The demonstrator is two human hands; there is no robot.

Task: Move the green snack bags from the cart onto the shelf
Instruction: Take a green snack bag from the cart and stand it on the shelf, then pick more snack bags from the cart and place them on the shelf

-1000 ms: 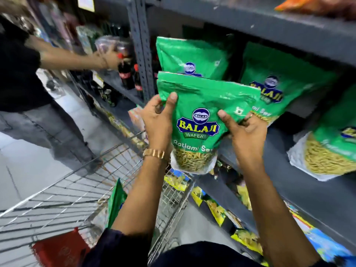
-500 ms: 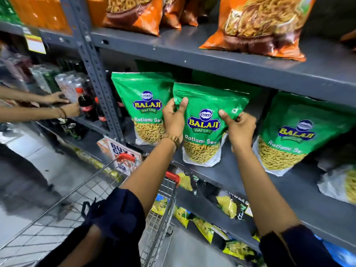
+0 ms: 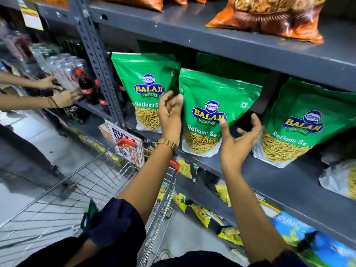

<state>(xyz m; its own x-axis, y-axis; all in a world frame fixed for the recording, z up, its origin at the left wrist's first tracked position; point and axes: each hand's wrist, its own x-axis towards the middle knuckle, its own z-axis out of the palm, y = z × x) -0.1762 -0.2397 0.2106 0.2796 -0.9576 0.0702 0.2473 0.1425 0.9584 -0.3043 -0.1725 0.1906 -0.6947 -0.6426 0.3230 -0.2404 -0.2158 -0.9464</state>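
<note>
A green Balaji snack bag stands upright on the grey shelf, leaning back. My left hand hovers at its left edge, fingers apart, just off the bag. My right hand is at its lower right, fingers spread, thumb in front of the bag, holding nothing. Two more green bags stand on either side, one to the left and one to the right. The wire cart is below left, with the tip of a green bag showing beside my sleeve.
Orange snack bags lie on the shelf above. Yellow packets fill the shelf below. Another person's hands handle cola bottles on the left bay. A grey upright post divides the bays. A promo sign hangs at the shelf edge.
Both hands have let go of the middle green bag and opened, drawing slightly back from it. The bag now stands on the shelf on its own.
</note>
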